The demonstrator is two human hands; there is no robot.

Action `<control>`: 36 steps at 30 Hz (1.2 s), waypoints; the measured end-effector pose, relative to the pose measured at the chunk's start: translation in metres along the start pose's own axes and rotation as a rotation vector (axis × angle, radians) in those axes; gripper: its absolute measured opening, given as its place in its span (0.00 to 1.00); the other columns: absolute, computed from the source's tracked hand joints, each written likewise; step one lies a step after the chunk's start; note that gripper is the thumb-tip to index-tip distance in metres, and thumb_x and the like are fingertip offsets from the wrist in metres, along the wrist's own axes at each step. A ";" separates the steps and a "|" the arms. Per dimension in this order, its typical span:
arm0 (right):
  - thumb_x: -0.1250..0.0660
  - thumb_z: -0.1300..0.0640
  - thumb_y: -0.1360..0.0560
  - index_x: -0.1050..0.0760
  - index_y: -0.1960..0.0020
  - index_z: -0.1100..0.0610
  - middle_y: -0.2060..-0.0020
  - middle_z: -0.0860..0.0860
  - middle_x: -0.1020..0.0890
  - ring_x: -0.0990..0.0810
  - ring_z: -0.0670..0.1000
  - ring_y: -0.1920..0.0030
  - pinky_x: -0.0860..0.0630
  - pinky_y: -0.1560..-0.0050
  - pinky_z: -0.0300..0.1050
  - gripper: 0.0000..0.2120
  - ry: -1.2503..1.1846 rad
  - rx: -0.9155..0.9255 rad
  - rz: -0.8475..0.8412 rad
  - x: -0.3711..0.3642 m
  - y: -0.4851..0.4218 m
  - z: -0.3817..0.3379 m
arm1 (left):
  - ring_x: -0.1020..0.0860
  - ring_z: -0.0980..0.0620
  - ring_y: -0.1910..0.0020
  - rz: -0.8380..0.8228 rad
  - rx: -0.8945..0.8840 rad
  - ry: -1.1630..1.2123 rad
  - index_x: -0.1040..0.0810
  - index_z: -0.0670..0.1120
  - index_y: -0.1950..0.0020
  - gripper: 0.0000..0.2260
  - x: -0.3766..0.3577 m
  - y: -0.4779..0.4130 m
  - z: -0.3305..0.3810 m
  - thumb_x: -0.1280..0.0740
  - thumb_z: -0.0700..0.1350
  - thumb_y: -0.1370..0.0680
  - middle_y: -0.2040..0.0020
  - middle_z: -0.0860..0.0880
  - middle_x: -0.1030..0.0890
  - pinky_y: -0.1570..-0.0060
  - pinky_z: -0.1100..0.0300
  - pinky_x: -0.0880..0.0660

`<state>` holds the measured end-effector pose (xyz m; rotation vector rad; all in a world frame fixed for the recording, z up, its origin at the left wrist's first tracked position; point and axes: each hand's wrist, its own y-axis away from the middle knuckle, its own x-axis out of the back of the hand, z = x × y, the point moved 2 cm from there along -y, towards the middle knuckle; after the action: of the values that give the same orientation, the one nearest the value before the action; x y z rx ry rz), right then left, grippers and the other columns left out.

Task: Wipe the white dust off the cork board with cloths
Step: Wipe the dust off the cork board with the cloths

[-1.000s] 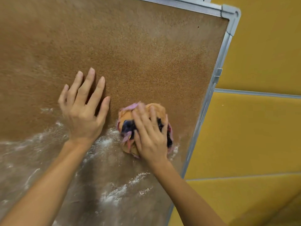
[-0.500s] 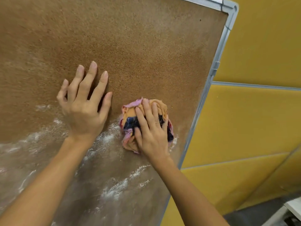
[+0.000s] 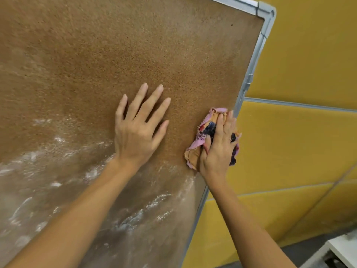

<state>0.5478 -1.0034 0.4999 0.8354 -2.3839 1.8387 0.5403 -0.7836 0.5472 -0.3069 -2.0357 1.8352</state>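
Observation:
The cork board [image 3: 119,55] fills most of the head view, brown with a grey metal frame [image 3: 249,82] on its right. White dust [image 3: 135,219] streaks its lower part and left side. My left hand [image 3: 139,130] lies flat on the cork with fingers spread. My right hand [image 3: 220,147] presses a crumpled cloth [image 3: 195,147], pink, orange and dark blue, against the board at its right edge, touching the frame.
Yellow padded wall panels [image 3: 301,147] with grey seams stand behind and to the right of the board. A white surface [image 3: 345,250] shows at the bottom right corner, above a dark floor strip.
My right hand has slid the cloth rightwards across the cork to the frame. The left hand stays flat on the board. The view has shifted left, so both hands appear further right.

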 end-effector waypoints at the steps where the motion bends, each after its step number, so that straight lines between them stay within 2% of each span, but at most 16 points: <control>1: 0.46 0.54 0.15 0.51 0.17 0.55 0.17 0.55 0.51 0.54 0.56 0.17 0.59 0.20 0.62 0.29 -0.013 0.001 -0.029 -0.004 0.019 0.005 | 0.34 0.45 0.22 0.006 0.013 -0.018 0.24 0.50 0.26 0.18 -0.004 0.002 0.002 0.34 0.50 0.16 0.23 0.49 0.30 0.24 0.43 0.42; 3: 0.46 0.53 0.15 0.57 0.16 0.50 0.17 0.51 0.57 0.56 0.56 0.17 0.50 0.22 0.70 0.31 -0.023 0.019 -0.131 -0.010 0.058 0.016 | 0.35 0.45 0.21 0.019 0.028 -0.049 0.25 0.51 0.25 0.19 -0.009 0.007 0.003 0.35 0.50 0.16 0.22 0.50 0.30 0.24 0.43 0.43; 5: 0.46 0.53 0.15 0.61 0.17 0.46 0.17 0.49 0.60 0.57 0.56 0.17 0.45 0.26 0.74 0.33 -0.024 0.046 -0.189 -0.011 0.073 0.026 | 0.35 0.45 0.21 0.034 0.024 -0.074 0.25 0.50 0.25 0.19 -0.011 0.009 0.003 0.34 0.49 0.16 0.22 0.49 0.30 0.24 0.43 0.44; 7: 0.45 0.55 0.15 0.60 0.17 0.46 0.17 0.51 0.58 0.57 0.56 0.17 0.46 0.26 0.74 0.33 -0.057 0.060 -0.197 -0.008 0.060 0.027 | 0.35 0.45 0.21 0.031 0.023 -0.080 0.25 0.50 0.25 0.19 -0.011 0.009 0.004 0.34 0.49 0.16 0.22 0.49 0.30 0.24 0.43 0.43; 10: 0.44 0.58 0.15 0.52 0.17 0.53 0.18 0.56 0.51 0.56 0.58 0.17 0.50 0.24 0.74 0.30 -0.108 0.090 -0.116 0.004 0.016 0.009 | 0.34 0.45 0.22 0.030 0.042 -0.080 0.25 0.51 0.26 0.18 -0.008 0.008 0.004 0.34 0.49 0.16 0.23 0.49 0.29 0.25 0.43 0.43; 14: 0.44 0.59 0.15 0.45 0.19 0.60 0.18 0.60 0.48 0.54 0.60 0.18 0.55 0.21 0.67 0.26 -0.122 0.029 0.002 0.004 -0.031 -0.021 | 0.33 0.46 0.23 0.003 0.011 -0.085 0.24 0.51 0.27 0.16 0.001 0.004 0.001 0.36 0.48 0.15 0.23 0.50 0.29 0.27 0.44 0.40; 17: 0.45 0.55 0.15 0.47 0.18 0.59 0.18 0.60 0.49 0.54 0.59 0.18 0.53 0.21 0.67 0.27 -0.094 0.037 0.008 -0.004 -0.007 -0.015 | 0.33 0.47 0.22 -0.014 -0.007 -0.102 0.24 0.52 0.26 0.17 0.004 0.001 0.000 0.36 0.47 0.15 0.22 0.50 0.30 0.27 0.45 0.39; 20: 0.46 0.53 0.15 0.53 0.17 0.54 0.17 0.56 0.54 0.55 0.59 0.18 0.54 0.20 0.65 0.29 -0.024 0.063 -0.062 -0.013 0.042 -0.002 | 0.33 0.47 0.22 -0.015 0.001 -0.077 0.24 0.49 0.27 0.16 0.008 0.004 -0.001 0.36 0.46 0.15 0.23 0.49 0.30 0.27 0.46 0.39; 23: 0.48 0.53 0.14 0.53 0.17 0.52 0.17 0.52 0.57 0.58 0.60 0.18 0.51 0.23 0.72 0.28 -0.048 0.020 -0.105 -0.019 0.049 -0.008 | 0.28 0.47 0.27 0.072 0.076 -0.118 0.22 0.46 0.29 0.15 0.021 0.017 -0.010 0.34 0.44 0.17 0.26 0.47 0.26 0.32 0.47 0.35; 26: 0.47 0.54 0.14 0.46 0.18 0.55 0.18 0.56 0.49 0.58 0.60 0.18 0.50 0.25 0.75 0.25 -0.080 0.075 -0.077 -0.019 0.025 -0.029 | 0.27 0.46 0.31 0.117 0.153 -0.184 0.22 0.45 0.29 0.16 0.038 0.031 -0.030 0.33 0.44 0.17 0.27 0.46 0.24 0.36 0.50 0.34; 30: 0.43 0.55 0.14 0.42 0.19 0.56 0.19 0.59 0.42 0.49 0.64 0.19 0.50 0.23 0.70 0.25 -0.016 0.113 0.021 -0.029 0.015 -0.072 | 0.30 0.48 0.27 0.095 0.213 -0.261 0.27 0.45 0.25 0.18 0.057 0.041 -0.055 0.35 0.45 0.16 0.25 0.47 0.27 0.32 0.50 0.37; 31: 0.42 0.54 0.14 0.41 0.19 0.55 0.20 0.58 0.41 0.46 0.64 0.19 0.49 0.22 0.69 0.25 0.006 0.192 0.014 -0.033 0.025 -0.087 | 0.31 0.48 0.26 0.090 0.247 -0.282 0.28 0.45 0.24 0.19 0.062 0.045 -0.062 0.36 0.46 0.15 0.24 0.47 0.29 0.31 0.49 0.38; 34: 0.45 0.48 0.13 0.39 0.19 0.52 0.20 0.53 0.38 0.42 0.58 0.19 0.44 0.22 0.64 0.24 0.031 0.635 -0.147 -0.047 0.075 -0.109 | 0.33 0.49 0.24 0.044 0.333 -0.329 0.30 0.47 0.23 0.20 0.077 0.062 -0.082 0.38 0.48 0.14 0.21 0.49 0.32 0.29 0.46 0.38; 35: 0.44 0.49 0.13 0.39 0.19 0.52 0.20 0.52 0.39 0.42 0.56 0.19 0.44 0.21 0.63 0.23 0.035 0.713 -0.183 -0.048 0.084 -0.103 | 0.33 0.49 0.23 0.024 0.342 -0.339 0.31 0.48 0.22 0.20 0.082 0.069 -0.088 0.39 0.48 0.14 0.21 0.50 0.33 0.29 0.45 0.38; 36: 0.40 0.53 0.15 0.40 0.19 0.52 0.19 0.51 0.40 0.43 0.55 0.19 0.45 0.21 0.63 0.25 0.046 0.712 -0.179 -0.047 0.084 -0.094 | 0.34 0.49 0.23 0.007 0.339 -0.350 0.31 0.48 0.22 0.19 0.086 0.074 -0.093 0.39 0.48 0.14 0.21 0.50 0.33 0.28 0.44 0.39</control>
<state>0.5247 -0.8859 0.4382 0.9718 -1.5359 2.6030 0.4946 -0.6548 0.4928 0.1099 -1.8781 2.3237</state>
